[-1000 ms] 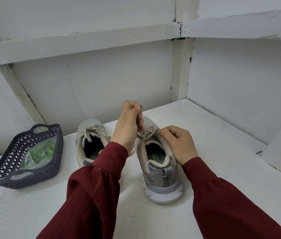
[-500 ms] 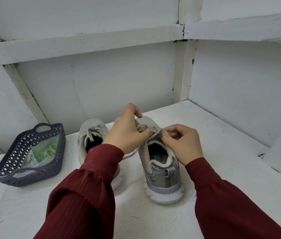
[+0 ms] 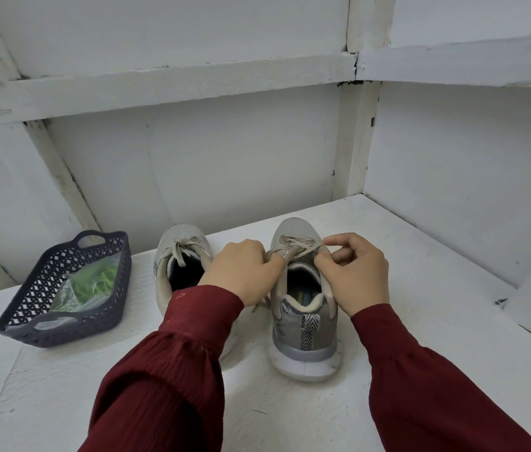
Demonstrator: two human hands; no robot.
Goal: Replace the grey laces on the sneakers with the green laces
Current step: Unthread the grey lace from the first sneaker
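Rough white-painted shelf [image 3: 290, 415] beneath the right hand [image 3: 355, 275]; panelled walls [image 3: 208, 164] beyond it, crossed by a beam [image 3: 176, 83], meet at a post [image 3: 352, 135].

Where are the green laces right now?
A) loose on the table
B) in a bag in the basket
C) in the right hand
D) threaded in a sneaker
B: the green laces sit in a clear bag inside the basket, while the left hand and right hand pinch the grey lace on a sneaker.
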